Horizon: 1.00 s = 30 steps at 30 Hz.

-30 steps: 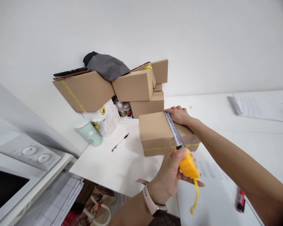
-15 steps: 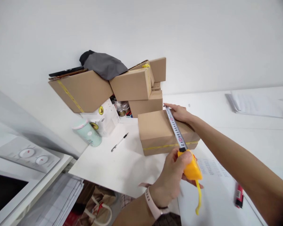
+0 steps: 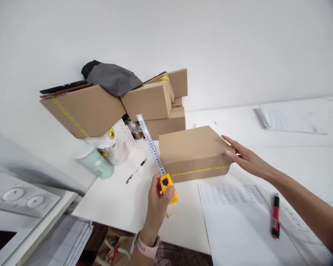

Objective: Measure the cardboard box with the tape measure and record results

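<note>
Gripping the yellow tape measure [image 3: 170, 180], your left hand [image 3: 155, 201] sits over the table's near edge, thumb pressed on the front of the case beside its black button. The metal blade [image 3: 152, 149] runs out from it at a slant, up and to the left, past the left end of the cardboard box [image 3: 191, 147]; whether the blade touches that box, you cannot tell from this angle. Your right hand [image 3: 246, 159] is half open at the box's right end, fingers stretched out and thumb set against the near upper corner.

The box lies flat on the white table [image 3: 113, 207], back from the near edge, with yellow tape along the side facing you. To its left you have a pen [image 3: 136, 171], then a mint tumbler [image 3: 96, 163] close to the table's left edge, beside a white carton [image 3: 120, 142]. Stacked boxes [image 3: 145, 99] stand at the back edge by the wall. Nearer you, on the right, a printed sheet [image 3: 233, 225] reaches the near edge, and a red-and-black marker [image 3: 275, 218] lies at its right side.
</note>
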### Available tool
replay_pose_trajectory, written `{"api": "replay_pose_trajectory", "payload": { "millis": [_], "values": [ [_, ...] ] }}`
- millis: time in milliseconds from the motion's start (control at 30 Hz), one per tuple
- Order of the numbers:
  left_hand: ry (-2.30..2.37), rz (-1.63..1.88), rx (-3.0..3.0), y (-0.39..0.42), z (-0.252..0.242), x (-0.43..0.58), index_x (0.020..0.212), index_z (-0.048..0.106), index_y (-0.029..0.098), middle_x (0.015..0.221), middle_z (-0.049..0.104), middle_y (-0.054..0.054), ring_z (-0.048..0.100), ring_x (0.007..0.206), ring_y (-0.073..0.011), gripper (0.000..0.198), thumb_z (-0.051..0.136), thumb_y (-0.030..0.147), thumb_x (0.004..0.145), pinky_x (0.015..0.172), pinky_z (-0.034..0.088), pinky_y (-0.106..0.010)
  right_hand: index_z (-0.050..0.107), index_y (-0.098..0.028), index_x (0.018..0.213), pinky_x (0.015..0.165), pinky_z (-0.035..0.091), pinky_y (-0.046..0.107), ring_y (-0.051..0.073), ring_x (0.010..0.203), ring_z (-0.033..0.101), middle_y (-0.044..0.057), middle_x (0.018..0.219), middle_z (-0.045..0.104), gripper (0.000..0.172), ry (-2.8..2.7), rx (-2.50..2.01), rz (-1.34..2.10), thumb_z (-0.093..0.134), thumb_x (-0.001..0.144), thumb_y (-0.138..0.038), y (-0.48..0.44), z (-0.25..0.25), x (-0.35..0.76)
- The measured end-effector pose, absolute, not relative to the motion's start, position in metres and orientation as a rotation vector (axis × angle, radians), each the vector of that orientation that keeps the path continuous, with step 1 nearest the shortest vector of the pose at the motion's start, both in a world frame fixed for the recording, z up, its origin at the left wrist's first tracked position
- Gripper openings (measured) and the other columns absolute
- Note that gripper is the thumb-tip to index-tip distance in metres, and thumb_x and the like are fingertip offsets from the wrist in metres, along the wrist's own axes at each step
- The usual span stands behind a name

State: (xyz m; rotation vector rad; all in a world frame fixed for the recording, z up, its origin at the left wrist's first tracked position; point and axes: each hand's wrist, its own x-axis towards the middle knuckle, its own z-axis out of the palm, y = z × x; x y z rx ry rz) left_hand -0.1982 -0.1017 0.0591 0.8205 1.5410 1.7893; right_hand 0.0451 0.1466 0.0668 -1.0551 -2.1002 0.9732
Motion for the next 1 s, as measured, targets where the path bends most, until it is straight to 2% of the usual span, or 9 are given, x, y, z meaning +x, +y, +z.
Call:
{"api": "replay_pose_trajectory", "payload": {
  "millis": [67, 133, 233, 333, 500, 633, 800, 867, 1000],
  "values": [
    [1.507, 1.788, 0.865, -0.095, 0.070, -0.203, 0.110, 0.064, 0.021, 0.089, 0.062, -0.003, 0.059, 0.076, -0.0170, 0.048, 0.080, 0.050, 0.075, 0.067, 0.051, -0.027, 0.056, -0.034, 0.145, 0.084, 0.060, 0.042, 0.032, 0.109, 0.067, 0.010, 0.139, 0.063, 0.069, -2.078, -1.080, 0.897, 0.061, 0.084, -0.067, 0.141, 0.080, 0.041],
    [1.456, 1.775, 0.898, -0.086, 0.085, -0.207, 0.107, 0.064, 0.021, 0.088, 0.063, -0.003, 0.060, 0.074, -0.0172, 0.046, 0.080, 0.050, 0.075, 0.065, 0.052, -0.027, 0.069, -0.030, 0.127, 0.074, 0.061, 0.041, 0.032, 0.097, 0.070, 0.011, 0.120, 0.072, 0.059, -2.016, -1.144, 0.834, 0.063, 0.081, -0.067, 0.142, 0.098, 0.035],
    [1.385, 1.721, 0.909, -0.067, 0.104, -0.218, 0.103, 0.063, 0.020, 0.086, 0.063, -0.002, 0.061, 0.066, -0.0150, 0.045, 0.080, 0.049, 0.074, 0.057, 0.053, -0.026, 0.075, -0.024, 0.106, 0.065, 0.057, 0.037, 0.028, 0.084, 0.069, 0.009, 0.096, 0.075, 0.050, -1.955, -1.214, 0.724, 0.064, 0.080, -0.065, 0.155, 0.121, 0.025],
    [1.377, 1.687, 0.889, -0.041, 0.116, -0.233, 0.101, 0.064, 0.018, 0.083, 0.064, -0.003, 0.062, 0.060, -0.0141, 0.047, 0.080, 0.051, 0.072, 0.050, 0.052, -0.024, 0.075, -0.021, 0.094, 0.063, 0.052, 0.034, 0.026, 0.080, 0.068, 0.009, 0.089, 0.074, 0.044, -1.950, -1.256, 0.648, 0.063, 0.081, -0.062, 0.174, 0.133, 0.012],
    [1.385, 1.704, 0.873, -0.004, 0.128, -0.259, 0.102, 0.062, 0.016, 0.085, 0.067, -0.005, 0.067, 0.061, -0.0178, 0.054, 0.074, 0.060, 0.073, 0.047, 0.055, -0.028, 0.074, -0.017, 0.087, 0.067, 0.049, 0.034, 0.023, 0.075, 0.066, 0.011, 0.086, 0.074, 0.045, -1.983, -1.335, 0.555, 0.061, 0.085, -0.061, 0.206, 0.150, -0.010],
    [1.386, 1.710, 0.894, 0.011, 0.133, -0.265, 0.102, 0.062, 0.016, 0.082, 0.066, -0.004, 0.068, 0.061, -0.0183, 0.054, 0.075, 0.059, 0.072, 0.047, 0.056, -0.028, 0.074, -0.017, 0.084, 0.071, 0.049, 0.037, 0.025, 0.077, 0.065, 0.011, 0.081, 0.072, 0.050, -2.022, -1.438, 0.471, 0.057, 0.087, -0.064, 0.229, 0.160, -0.021],
    [1.391, 1.761, 0.947, 0.011, 0.127, -0.253, 0.105, 0.062, 0.018, 0.085, 0.065, -0.002, 0.063, 0.059, -0.0121, 0.051, 0.078, 0.054, 0.073, 0.050, 0.052, -0.023, 0.074, -0.019, 0.088, 0.085, 0.047, 0.041, 0.031, 0.104, 0.061, 0.016, 0.112, 0.068, 0.055, -1.931, -1.367, 0.296, 0.041, 0.095, -0.062, 0.242, 0.148, -0.040],
    [1.390, 1.785, 0.970, 0.007, 0.121, -0.244, 0.104, 0.061, 0.019, 0.085, 0.063, -0.001, 0.061, 0.060, -0.0110, 0.050, 0.079, 0.052, 0.072, 0.052, 0.052, -0.022, 0.072, -0.019, 0.087, 0.085, 0.046, 0.039, 0.028, 0.101, 0.061, 0.015, 0.110, 0.068, 0.054, -1.881, -1.285, 0.339, 0.038, 0.097, -0.060, 0.238, 0.142, -0.047],
    [1.349, 1.812, 1.017, -0.007, 0.116, -0.227, 0.103, 0.060, 0.020, 0.082, 0.061, 0.001, 0.062, 0.063, -0.0127, 0.049, 0.080, 0.052, 0.072, 0.055, 0.053, -0.025, 0.068, -0.020, 0.081, 0.073, 0.043, 0.035, 0.025, 0.083, 0.061, 0.011, 0.092, 0.071, 0.051, -1.876, -1.332, 0.368, 0.043, 0.093, -0.063, 0.218, 0.143, -0.047]
  ]
}}
